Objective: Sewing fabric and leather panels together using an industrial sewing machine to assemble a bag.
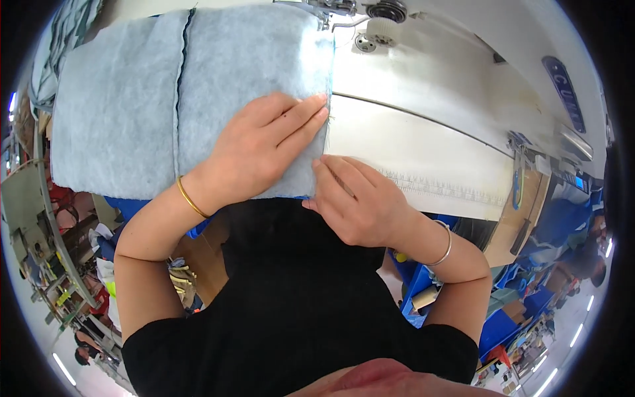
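A wide light blue-grey fabric panel (119, 106) lies on the white sewing machine table (410, 145). A dark-edged seam (177, 106) runs down it from far to near. My left hand (258, 145) lies flat on the panel, its fingers stretched toward the right edge. At the near right corner, my right hand (360, 198) pinches the fabric edge between thumb and fingers. Beyond my hands, the panel's right edge reaches the presser foot area of the sewing machine (327, 20); bright glare blurs the stitching point.
A ruler scale (436, 188) is printed along the table's near right part. Small blue-handled snips (518, 185) sit at the table's right end. Folded grey-green fabric (63, 53) hangs at the far left. Blue bins (499, 331) stand at lower right.
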A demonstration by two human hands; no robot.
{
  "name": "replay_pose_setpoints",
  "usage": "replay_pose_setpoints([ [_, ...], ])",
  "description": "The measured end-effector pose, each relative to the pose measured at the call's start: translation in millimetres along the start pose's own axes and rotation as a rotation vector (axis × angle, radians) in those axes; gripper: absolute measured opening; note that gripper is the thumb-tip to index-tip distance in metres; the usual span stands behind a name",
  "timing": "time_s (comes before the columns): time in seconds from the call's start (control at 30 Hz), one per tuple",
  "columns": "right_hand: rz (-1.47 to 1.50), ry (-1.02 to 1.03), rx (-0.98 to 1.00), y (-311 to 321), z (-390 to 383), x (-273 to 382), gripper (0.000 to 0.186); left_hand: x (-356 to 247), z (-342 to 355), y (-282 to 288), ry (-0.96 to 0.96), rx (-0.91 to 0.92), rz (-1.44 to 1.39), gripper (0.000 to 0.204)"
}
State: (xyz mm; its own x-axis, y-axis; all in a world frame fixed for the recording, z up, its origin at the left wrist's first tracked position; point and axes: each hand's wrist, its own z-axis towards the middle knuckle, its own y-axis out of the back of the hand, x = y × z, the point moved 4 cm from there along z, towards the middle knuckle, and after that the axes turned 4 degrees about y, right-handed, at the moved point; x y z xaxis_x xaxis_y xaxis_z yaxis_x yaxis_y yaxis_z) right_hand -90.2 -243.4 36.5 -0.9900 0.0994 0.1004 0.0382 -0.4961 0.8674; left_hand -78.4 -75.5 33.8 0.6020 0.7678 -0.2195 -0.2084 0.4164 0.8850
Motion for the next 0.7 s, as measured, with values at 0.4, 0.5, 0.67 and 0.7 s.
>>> replay_pose_setpoints([
  [0.4,0.101,-0.036,0.042,1.0,0.0,-6.8,0.029,2.6,-2.8,-3.0,0.024,0.009,-0.056,0.05],
  [0.5,0.128,-0.059,0.052,1.0,1.5,-11.2,0.03,7.5,-1.7,-5.9,0.009,0.032,-0.039,0.05],
  [0.67,0.128,-0.139,0.06,2.7,7.2,-25.7,0.029,18.6,10.4,-9.4,-0.003,0.032,-0.011,0.05],
  [0.7,0.126,-0.138,0.061,2.8,8.1,-28.6,0.029,21.4,12.6,-10.7,-0.003,0.03,-0.011,0.05],
])
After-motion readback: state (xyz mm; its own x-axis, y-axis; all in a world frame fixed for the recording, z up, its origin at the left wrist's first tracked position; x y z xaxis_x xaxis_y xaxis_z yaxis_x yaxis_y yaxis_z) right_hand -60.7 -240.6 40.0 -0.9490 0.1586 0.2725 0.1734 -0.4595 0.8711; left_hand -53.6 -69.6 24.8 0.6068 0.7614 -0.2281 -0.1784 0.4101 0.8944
